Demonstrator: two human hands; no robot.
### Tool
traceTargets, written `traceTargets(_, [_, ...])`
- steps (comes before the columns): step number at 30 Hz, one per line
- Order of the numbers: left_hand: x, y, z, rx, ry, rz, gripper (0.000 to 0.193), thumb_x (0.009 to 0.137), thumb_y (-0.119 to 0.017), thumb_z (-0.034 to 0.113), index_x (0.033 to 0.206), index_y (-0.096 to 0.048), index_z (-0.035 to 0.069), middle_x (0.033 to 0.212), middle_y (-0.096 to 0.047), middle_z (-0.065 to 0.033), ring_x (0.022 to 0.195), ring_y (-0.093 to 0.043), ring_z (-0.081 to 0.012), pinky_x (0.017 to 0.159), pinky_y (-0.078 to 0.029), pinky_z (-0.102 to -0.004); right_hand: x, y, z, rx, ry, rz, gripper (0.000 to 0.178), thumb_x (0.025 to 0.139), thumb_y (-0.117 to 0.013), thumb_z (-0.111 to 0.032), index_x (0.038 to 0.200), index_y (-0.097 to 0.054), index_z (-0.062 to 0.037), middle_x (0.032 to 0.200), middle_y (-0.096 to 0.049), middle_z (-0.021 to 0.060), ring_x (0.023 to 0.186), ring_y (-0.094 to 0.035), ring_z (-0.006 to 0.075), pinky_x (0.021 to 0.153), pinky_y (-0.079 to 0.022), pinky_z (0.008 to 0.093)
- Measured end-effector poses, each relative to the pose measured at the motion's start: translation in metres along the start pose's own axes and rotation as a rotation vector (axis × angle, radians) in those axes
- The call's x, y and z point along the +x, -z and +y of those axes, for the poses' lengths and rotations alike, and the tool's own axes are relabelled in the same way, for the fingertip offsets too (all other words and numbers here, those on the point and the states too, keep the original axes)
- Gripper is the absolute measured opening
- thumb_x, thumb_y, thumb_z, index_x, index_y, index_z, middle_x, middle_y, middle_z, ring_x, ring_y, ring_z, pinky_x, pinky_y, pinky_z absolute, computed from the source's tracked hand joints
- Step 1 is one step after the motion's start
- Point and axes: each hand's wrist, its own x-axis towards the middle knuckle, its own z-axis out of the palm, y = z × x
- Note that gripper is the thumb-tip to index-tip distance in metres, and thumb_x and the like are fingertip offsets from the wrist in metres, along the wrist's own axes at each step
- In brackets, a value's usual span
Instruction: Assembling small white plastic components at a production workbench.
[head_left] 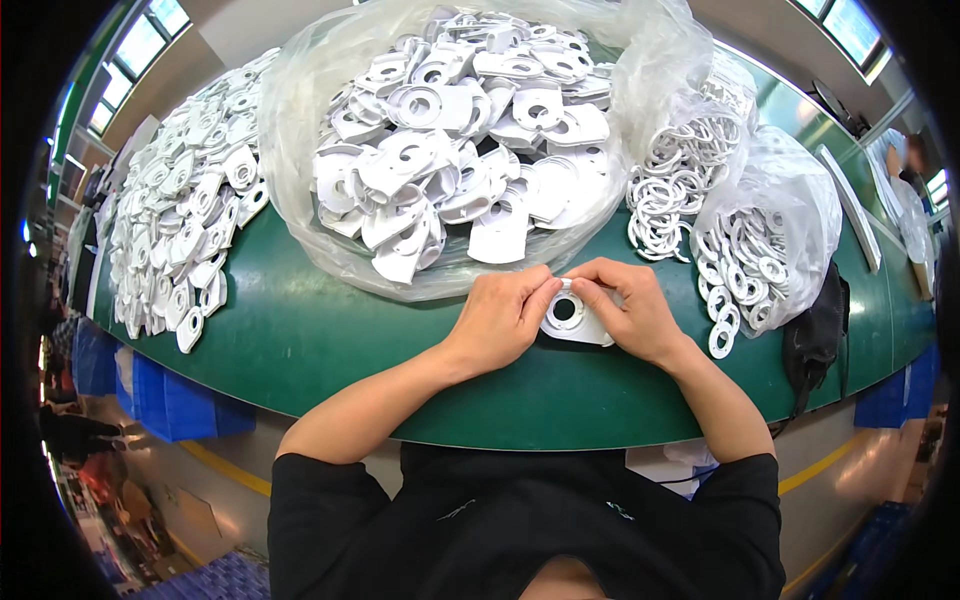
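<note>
Heaped white parts [455, 108] show a workshop.

Over a green table [480, 395], the left hand [503, 316] and right hand [634, 310] pinch a white plate [583, 330] with a round hole between thumbs and fingers. Beyond them, similar plates [560, 190] fill an open clear plastic bag [293, 235]; a loose heap [185, 215] lies left. White rings [672, 190] spread rightward, some inside a smaller bag [806, 190], near a black pouch [815, 335].
</note>
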Motion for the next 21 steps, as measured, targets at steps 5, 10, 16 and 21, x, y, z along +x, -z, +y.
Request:
traceTargets(5, [-0.001, -0.008, 0.000, -0.357, 0.113, 0.079, 0.019, 0.092, -0.055, 0.020, 0.096, -0.053, 0.001, 0.061, -0.053, -0.0158, 0.051, -0.049, -0.0308, 0.051, -0.039, -0.0365, 0.000, -0.003, -0.001, 0.422, -0.242, 0.028, 0.016, 0.089, -0.063, -0.012, 0.097, -0.058, 0.0014, 0.084, -0.066, 0.0047, 0.075, -0.060, 0.0069, 0.066, -0.046, 0.0204])
traceTargets(10, [-0.007, -0.017, 0.007, -0.200, 0.027, -0.095, 0.044, 0.089, -0.059, 0.020, 0.112, -0.037, -0.009, 0.073, -0.062, -0.0235, 0.066, -0.061, -0.0405, 0.058, -0.045, -0.0456, 0.002, -0.009, 0.007, 0.650, -0.246, 0.237, 0.012, 0.093, -0.060, -0.013, 0.089, -0.054, -0.0033, 0.080, -0.064, 0.0021, 0.070, -0.057, 0.0036, 0.061, -0.044, 0.0175])
traceTargets(16, [-0.008, -0.008, 0.007, -0.048, 0.014, -0.144, 0.038, 0.089, -0.056, 0.018, 0.110, -0.035, -0.006, 0.073, -0.061, -0.0246, 0.067, -0.060, -0.0423, 0.060, -0.045, -0.0468, 0.001, -0.004, -0.006, 0.356, -0.310, 0.104, 0.017, 0.081, -0.070, -0.005, 0.090, -0.055, -0.0019, 0.082, -0.065, 0.0030, 0.071, -0.057, 0.0044, 0.067, -0.045, 0.0174])
traceTargets(21, [-0.003, 0.014, -0.002, -0.199, -0.003, -0.216, 0.044, 0.089, -0.057, 0.020, 0.123, -0.037, 0.000, 0.083, -0.063, -0.0185, 0.070, -0.062, -0.0283, 0.064, -0.047, -0.0369, 0.003, 0.006, -0.004, 0.317, -0.248, 0.041, 0.024, 0.090, -0.056, 0.000, 0.114, -0.056, 0.0042, 0.094, -0.066, 0.0040, 0.080, -0.060, 0.0068, 0.073, -0.046, 0.0195])
